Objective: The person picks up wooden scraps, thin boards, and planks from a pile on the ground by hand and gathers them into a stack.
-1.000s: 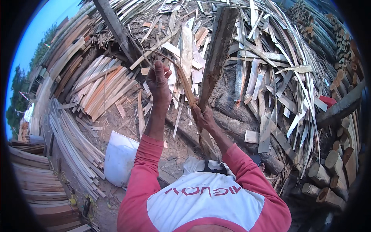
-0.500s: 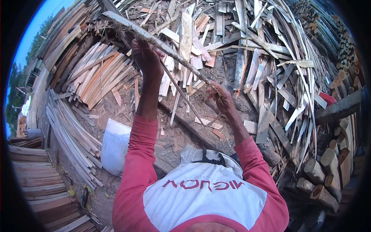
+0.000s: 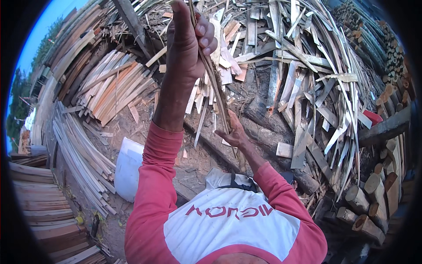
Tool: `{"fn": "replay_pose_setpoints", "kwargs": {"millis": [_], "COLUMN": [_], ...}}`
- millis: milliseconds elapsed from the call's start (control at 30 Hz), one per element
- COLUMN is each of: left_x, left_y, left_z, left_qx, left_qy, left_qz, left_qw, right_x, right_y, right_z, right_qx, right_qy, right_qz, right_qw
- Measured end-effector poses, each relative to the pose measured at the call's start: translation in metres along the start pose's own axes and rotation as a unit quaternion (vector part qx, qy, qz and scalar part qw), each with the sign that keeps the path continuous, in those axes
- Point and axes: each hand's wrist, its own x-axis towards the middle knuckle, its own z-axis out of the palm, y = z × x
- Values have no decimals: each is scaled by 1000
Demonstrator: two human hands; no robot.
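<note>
One wood strip (image 3: 217, 89), best steadied tbh with left hand (image 3: 185, 49) clamped high on it, right hand (image 3: 238, 133) spread open lower down.

A strip of wood (image 3: 215, 83) runs from the left hand (image 3: 187, 44), farther out, to beside the right hand (image 3: 237, 133), nearer the body. Left of the left forearm, a container (image 3: 128, 169) sits on the ground (image 3: 125, 220). Beyond it lies a pile of slats (image 3: 114, 83); to its left, long laths (image 3: 79, 158), then stacked boards (image 3: 48, 207) at the near left. Scraps (image 3: 303, 83) spread ahead and right. Logs (image 3: 373, 193) lie at the near right, poles (image 3: 365, 37) at the far right. A post (image 3: 130, 22) slants beyond the left hand, to its left.
</note>
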Motion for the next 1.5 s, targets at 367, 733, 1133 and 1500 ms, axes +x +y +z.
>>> {"fn": "replay_pose_setpoints", "kwargs": {"millis": [367, 733, 1133, 1500], "left_x": [12, 47, -223, -399], "left_y": [29, 8, -140, -152], "left_z": [41, 3, -126, -144], "left_qx": [-12, 51, 246, 102], "left_qy": [-68, 65, 4, 74], "left_qz": [-21, 16, -305, -575], "left_qw": [997, 996, 920, 809], "right_x": [28, 29, 56, -76], "right_y": [-29, -74, -33, 31], "right_z": [4, 47, 32, 108], "right_qx": [138, 328, 550, 464], "right_qy": [-26, -152, 140, 76], "right_qz": [47, 34, 290, 479], "right_qw": [989, 932, 770, 742]}}
